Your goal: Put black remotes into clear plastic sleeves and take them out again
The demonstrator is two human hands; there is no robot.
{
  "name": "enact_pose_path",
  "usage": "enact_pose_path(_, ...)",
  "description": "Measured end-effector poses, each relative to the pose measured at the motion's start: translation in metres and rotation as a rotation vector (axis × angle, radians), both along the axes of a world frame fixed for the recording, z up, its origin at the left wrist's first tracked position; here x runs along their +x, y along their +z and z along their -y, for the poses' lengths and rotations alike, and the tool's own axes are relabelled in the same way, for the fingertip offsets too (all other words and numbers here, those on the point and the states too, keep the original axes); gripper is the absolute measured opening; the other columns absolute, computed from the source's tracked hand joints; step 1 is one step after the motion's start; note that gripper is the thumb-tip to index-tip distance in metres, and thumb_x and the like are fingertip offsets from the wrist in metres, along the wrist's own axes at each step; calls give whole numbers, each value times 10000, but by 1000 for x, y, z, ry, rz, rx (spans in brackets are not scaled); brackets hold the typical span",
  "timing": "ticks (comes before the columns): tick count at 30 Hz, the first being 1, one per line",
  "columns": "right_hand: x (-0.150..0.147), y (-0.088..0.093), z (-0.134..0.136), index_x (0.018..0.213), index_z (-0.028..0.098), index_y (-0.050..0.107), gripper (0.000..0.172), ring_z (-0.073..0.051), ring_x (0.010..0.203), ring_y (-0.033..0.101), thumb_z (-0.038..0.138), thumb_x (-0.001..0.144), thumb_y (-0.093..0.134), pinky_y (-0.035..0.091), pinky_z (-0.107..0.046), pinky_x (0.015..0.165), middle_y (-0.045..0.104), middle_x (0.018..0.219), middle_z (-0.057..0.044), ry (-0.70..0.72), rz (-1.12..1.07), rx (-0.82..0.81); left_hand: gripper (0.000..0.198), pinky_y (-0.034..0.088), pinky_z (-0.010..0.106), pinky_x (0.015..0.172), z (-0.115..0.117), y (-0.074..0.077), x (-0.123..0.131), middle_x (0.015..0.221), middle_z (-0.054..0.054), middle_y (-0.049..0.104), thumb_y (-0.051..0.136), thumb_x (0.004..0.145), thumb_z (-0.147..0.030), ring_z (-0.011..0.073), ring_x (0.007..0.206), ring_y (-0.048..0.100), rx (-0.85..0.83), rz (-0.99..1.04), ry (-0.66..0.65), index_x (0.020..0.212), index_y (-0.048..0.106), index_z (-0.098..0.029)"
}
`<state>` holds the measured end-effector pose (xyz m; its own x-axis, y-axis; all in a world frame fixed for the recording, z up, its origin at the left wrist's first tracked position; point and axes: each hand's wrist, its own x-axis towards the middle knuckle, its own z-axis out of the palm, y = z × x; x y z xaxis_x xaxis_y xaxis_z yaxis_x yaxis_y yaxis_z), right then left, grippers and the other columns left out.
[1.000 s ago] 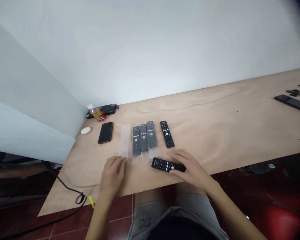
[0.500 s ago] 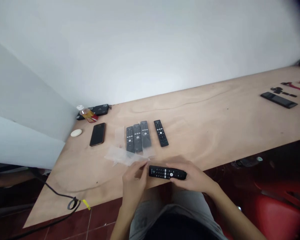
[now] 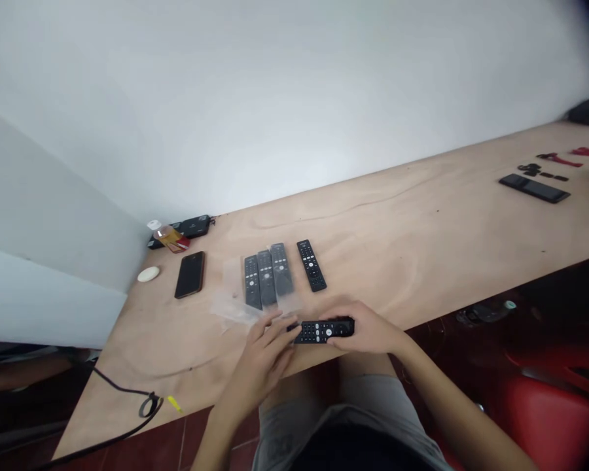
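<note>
My right hand (image 3: pixel 368 329) grips a black remote (image 3: pixel 322 330) at the near edge of the wooden table (image 3: pixel 422 229). My left hand (image 3: pixel 267 350) pinches the end of a clear plastic sleeve (image 3: pixel 238 307) against the remote's left tip. Just behind lie three bagged remotes (image 3: pixel 266 279) side by side and one bare black remote (image 3: pixel 311 265).
A black phone (image 3: pixel 190 275), a white oval object (image 3: pixel 148 274), a small orange bottle (image 3: pixel 167 234) and a black box (image 3: pixel 192 226) sit at the left back. Another remote (image 3: pixel 534 188) and small black and red parts (image 3: pixel 552 159) lie far right. A black cable (image 3: pixel 127 399) hangs off the left corner.
My left hand picked the clear sleeve off the table and brought it right to the remote's tip. My right hand lifted and turned the remote toward it.
</note>
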<state>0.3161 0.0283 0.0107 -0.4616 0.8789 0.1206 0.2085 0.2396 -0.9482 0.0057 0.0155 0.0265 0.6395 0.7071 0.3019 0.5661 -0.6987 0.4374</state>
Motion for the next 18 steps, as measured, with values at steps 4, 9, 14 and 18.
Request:
enact_pose_path(4, -5, 1, -10, 1234, 254, 826, 428, -299, 1069, 793, 201, 814, 887, 625, -390, 962, 847, 1181, -39, 70, -11, 11, 575, 547, 535, 1155, -10, -3, -2, 1408, 105, 705, 692, 1031, -179, 293, 1417, 563, -1, 57, -18, 1567, 533, -308)
enact_pose_path(9, -24, 9, -18, 1194, 253, 824, 253, -257, 1033, 773, 375, 974, 797, 628, -378, 939, 838, 1118, -41, 107, -80, 48, 791, 583, 528, 1090, -7, -13, 32, 1419, 127, 678, 812, 959, -254, 321, 1335, 635, -72, 108, 33, 1644, 427, -338)
enact_pose_path(14, -23, 6, -11, 1255, 236, 779, 269, -243, 996, 737, 389, 1087, 636, 628, -396, 927, 800, 1148, -76, -108, 40, 109, 875, 546, 574, 1112, -2, -16, 48, 1476, 135, 652, 814, 950, -233, 349, 1343, 634, -114, 79, 79, 1681, 349, -352)
enact_pose_path(18, 0, -4, 5, 1374, 259, 727, 321, -296, 1223, 715, 377, 1110, 589, 583, -489, 1096, 756, 1354, -115, -309, 111, 172, 867, 574, 546, 1053, -1, -14, 30, 1387, 126, 702, 835, 926, -262, 344, 1238, 683, -75, 30, 166, 1666, 390, -333)
